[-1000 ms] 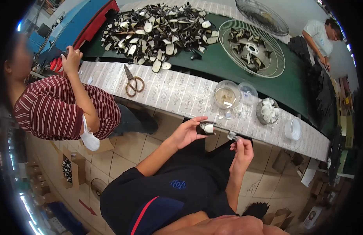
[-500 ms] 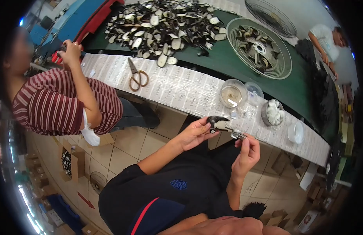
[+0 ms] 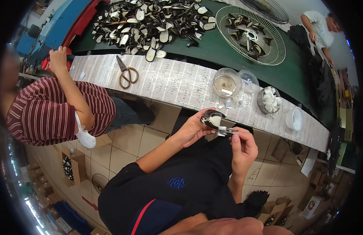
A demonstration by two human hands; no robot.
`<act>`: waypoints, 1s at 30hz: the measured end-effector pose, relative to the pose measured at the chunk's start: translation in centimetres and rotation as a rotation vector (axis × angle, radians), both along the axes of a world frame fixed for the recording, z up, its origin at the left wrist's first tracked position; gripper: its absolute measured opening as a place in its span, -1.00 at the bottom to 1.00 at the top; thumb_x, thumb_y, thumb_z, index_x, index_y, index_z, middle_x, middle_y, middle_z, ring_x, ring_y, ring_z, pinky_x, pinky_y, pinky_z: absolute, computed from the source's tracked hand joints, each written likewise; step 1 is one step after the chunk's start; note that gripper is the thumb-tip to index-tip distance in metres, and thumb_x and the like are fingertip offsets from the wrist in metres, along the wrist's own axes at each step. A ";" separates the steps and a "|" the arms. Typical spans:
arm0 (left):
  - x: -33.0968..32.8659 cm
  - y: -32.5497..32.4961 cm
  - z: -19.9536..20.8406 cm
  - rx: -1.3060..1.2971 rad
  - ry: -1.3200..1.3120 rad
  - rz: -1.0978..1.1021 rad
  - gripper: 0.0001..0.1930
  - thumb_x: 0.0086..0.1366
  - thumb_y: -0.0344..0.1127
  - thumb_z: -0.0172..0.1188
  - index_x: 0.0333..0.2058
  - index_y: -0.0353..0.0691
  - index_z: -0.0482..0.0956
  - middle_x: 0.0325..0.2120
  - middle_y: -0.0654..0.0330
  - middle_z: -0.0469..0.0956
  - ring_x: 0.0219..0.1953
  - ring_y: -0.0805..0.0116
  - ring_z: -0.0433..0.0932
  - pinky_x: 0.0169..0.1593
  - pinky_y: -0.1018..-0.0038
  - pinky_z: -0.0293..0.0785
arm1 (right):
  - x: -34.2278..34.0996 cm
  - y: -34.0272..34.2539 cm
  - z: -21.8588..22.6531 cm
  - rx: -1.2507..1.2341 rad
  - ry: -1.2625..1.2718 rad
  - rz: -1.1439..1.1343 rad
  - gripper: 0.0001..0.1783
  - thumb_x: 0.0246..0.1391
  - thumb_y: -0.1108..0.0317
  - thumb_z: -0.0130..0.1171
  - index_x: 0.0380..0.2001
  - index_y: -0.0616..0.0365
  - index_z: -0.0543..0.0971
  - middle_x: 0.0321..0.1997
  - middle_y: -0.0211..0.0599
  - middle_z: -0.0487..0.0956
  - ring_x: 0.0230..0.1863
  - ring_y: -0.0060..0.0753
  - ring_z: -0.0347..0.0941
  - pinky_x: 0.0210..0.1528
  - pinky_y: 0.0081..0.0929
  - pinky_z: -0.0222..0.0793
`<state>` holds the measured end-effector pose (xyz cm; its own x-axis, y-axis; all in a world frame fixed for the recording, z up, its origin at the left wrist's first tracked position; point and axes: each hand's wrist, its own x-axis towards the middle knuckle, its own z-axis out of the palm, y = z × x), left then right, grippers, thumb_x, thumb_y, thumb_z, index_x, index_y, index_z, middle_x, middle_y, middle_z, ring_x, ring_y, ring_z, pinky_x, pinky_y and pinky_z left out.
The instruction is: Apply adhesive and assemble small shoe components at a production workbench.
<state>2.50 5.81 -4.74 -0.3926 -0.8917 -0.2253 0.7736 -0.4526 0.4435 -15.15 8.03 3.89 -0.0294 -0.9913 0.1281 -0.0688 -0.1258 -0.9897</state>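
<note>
My left hand [image 3: 191,132] is closed on a small black shoe piece with a cream-coloured inner face [image 3: 213,119], held up in front of the table's near edge. In my right hand [image 3: 244,149] is a pair of metal tweezers [image 3: 231,132], pinched between thumb and fingers. A white wad [image 3: 222,131], like cotton, sits at their tips, close against the shoe piece; whether it touches cannot be made out. Just beyond my hands stand a clear round tub with some liquid [image 3: 227,83] and a metal bowl of white cotton balls [image 3: 270,101].
Brown-handled scissors [image 3: 127,76] lie on the paper-covered table strip [image 3: 166,84]. Behind are a heap of black-and-cream shoe pieces [image 3: 150,27] and a fan grille [image 3: 251,35] holding more. A small white tub [image 3: 294,119] stands right. A co-worker in stripes [image 3: 52,109] works at left, another person [image 3: 320,33] far right.
Both hands have shifted slightly left and up in the picture. The white wad in the tweezers has come nearer the shoe piece. My view has turned a little; the left co-worker's hand has changed pose.
</note>
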 end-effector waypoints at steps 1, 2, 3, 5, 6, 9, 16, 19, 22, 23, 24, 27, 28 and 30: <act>-0.1 -0.1 -0.1 -0.040 -0.122 -0.028 -0.44 0.25 -0.08 0.19 0.14 -0.17 0.28 -0.04 0.21 0.47 -0.04 0.38 0.51 0.02 0.41 0.52 | 0.2 -0.1 0.2 -0.036 0.133 -0.009 -0.90 0.04 0.58 0.18 -0.32 0.30 0.53 -0.23 -0.15 0.59 -0.31 -0.51 0.47 -0.27 -0.66 0.36; -0.1 -0.1 -0.2 -0.040 -0.122 -0.032 -0.44 0.25 -0.08 0.19 0.14 -0.17 0.28 -0.04 0.21 0.47 -0.04 0.38 0.51 0.02 0.41 0.52 | 0.4 -0.2 0.6 -0.036 0.132 -0.013 -0.90 0.04 0.58 0.18 -0.32 0.30 0.53 -0.23 -0.15 0.59 -0.31 -0.51 0.47 -0.27 -0.66 0.36; -0.1 0.0 -0.3 -0.047 -0.091 -0.043 -0.45 0.25 -0.08 0.19 0.13 -0.17 0.28 -0.04 0.22 0.47 -0.03 0.38 0.51 0.04 0.39 0.52 | 0.7 -0.2 1.1 -0.134 0.248 -0.023 -0.89 0.03 0.58 0.19 -0.32 0.30 0.53 -0.24 -0.15 0.59 -0.33 -0.47 0.47 -0.31 -0.63 0.37; -0.1 0.0 -0.4 -0.054 -0.061 -0.052 -0.46 0.25 -0.08 0.20 0.12 -0.17 0.29 -0.05 0.23 0.47 -0.02 0.38 0.51 0.05 0.37 0.51 | 0.9 -0.2 1.4 -0.288 0.396 -0.044 -0.85 -0.02 0.58 0.23 -0.32 0.29 0.54 -0.25 -0.15 0.59 -0.40 -0.35 0.47 -0.42 -0.53 0.38; -0.2 0.0 -0.4 -0.074 -0.054 -0.038 -0.47 0.25 -0.09 0.20 0.10 -0.17 0.30 -0.05 0.23 0.47 -0.01 0.38 0.50 0.06 0.36 0.51 | 0.9 -0.1 1.5 -0.289 0.397 -0.044 -0.85 -0.02 0.58 0.23 -0.32 0.29 0.54 -0.25 -0.15 0.59 -0.40 -0.35 0.47 -0.42 -0.53 0.38; -0.4 0.3 0.0 -0.096 -0.041 -0.021 -0.51 0.25 -0.10 0.21 0.07 -0.17 0.31 -0.06 0.24 0.47 0.00 0.38 0.50 0.08 0.34 0.51 | 0.7 0.1 1.6 -0.331 0.461 -0.064 -0.83 -0.06 0.60 0.25 -0.33 0.30 0.53 -0.26 -0.12 0.59 -0.40 -0.27 0.47 -0.40 -0.48 0.40; -0.8 0.4 0.5 -0.105 -0.017 -0.061 -0.54 0.27 -0.18 0.21 0.07 -0.18 0.31 -0.05 0.21 0.48 -0.02 0.37 0.51 0.07 0.33 0.53 | 0.9 -0.3 1.4 -0.404 0.558 -0.033 -0.80 -0.10 0.60 0.28 -0.33 0.30 0.54 -0.28 -0.09 0.58 -0.40 -0.14 0.48 -0.36 -0.38 0.40; -0.7 0.3 0.2 -0.121 -0.004 -0.047 -0.57 0.28 -0.24 0.21 0.06 -0.20 0.32 -0.06 0.18 0.48 -0.03 0.36 0.52 0.05 0.32 0.55 | 1.0 -0.5 1.4 -0.422 0.583 -0.020 -0.79 -0.11 0.60 0.29 -0.33 0.30 0.54 -0.28 -0.10 0.58 -0.40 -0.14 0.48 -0.36 -0.36 0.40; 0.2 0.4 1.1 -0.147 -0.058 0.009 -0.59 0.28 -0.31 0.20 0.06 -0.22 0.32 -0.05 0.15 0.48 -0.03 0.33 0.52 0.05 0.32 0.55 | 1.3 -0.9 1.6 -0.474 0.621 -0.001 -0.79 -0.11 0.59 0.29 -0.33 0.29 0.54 -0.28 -0.11 0.58 -0.40 -0.14 0.47 -0.36 -0.35 0.40; -0.4 0.5 0.6 -0.154 -0.022 0.015 -0.59 0.27 -0.39 0.19 0.06 -0.25 0.31 -0.02 0.11 0.47 -0.03 0.30 0.53 0.03 0.33 0.55 | 1.2 -0.9 1.7 -0.503 0.664 0.004 -0.80 -0.11 0.59 0.29 -0.34 0.29 0.55 -0.28 -0.12 0.58 -0.39 -0.13 0.47 -0.36 -0.34 0.40; -0.6 0.4 -0.7 -0.137 -0.054 -0.016 -0.58 0.26 -0.41 0.20 0.07 -0.27 0.32 -0.06 0.12 0.50 -0.07 0.30 0.55 0.01 0.34 0.56 | 1.1 -0.8 1.7 -0.493 0.667 -0.002 -0.81 -0.10 0.60 0.28 -0.34 0.29 0.55 -0.27 -0.11 0.57 -0.37 -0.11 0.47 -0.33 -0.30 0.40; -1.3 0.2 -0.9 -0.173 -0.076 -0.004 -0.58 0.27 -0.38 0.21 0.07 -0.28 0.32 -0.16 0.15 0.54 -0.13 0.33 0.58 -0.05 0.37 0.59 | 1.1 0.0 1.6 -0.434 0.720 -0.042 -0.85 -0.05 0.61 0.23 -0.33 0.32 0.54 -0.25 -0.03 0.57 -0.30 0.01 0.48 -0.25 -0.22 0.40; -1.6 0.1 -1.1 -0.197 -0.031 -0.029 -0.58 0.28 -0.33 0.20 0.07 -0.27 0.31 -0.14 0.14 0.54 -0.12 0.32 0.58 -0.04 0.38 0.58 | 0.7 0.3 1.2 -0.418 0.719 -0.058 -0.87 -0.01 0.61 0.21 -0.33 0.33 0.54 -0.24 0.00 0.57 -0.29 0.02 0.48 -0.24 -0.21 0.40; -1.4 0.1 -0.3 -0.227 0.000 -0.024 -0.60 0.32 -0.28 0.16 0.06 -0.25 0.29 -0.13 0.14 0.53 -0.09 0.30 0.58 -0.03 0.39 0.58 | 0.2 0.4 0.8 -0.424 0.700 -0.088 -0.91 0.04 0.62 0.16 -0.33 0.35 0.53 -0.25 0.01 0.57 -0.28 0.00 0.49 -0.21 -0.22 0.42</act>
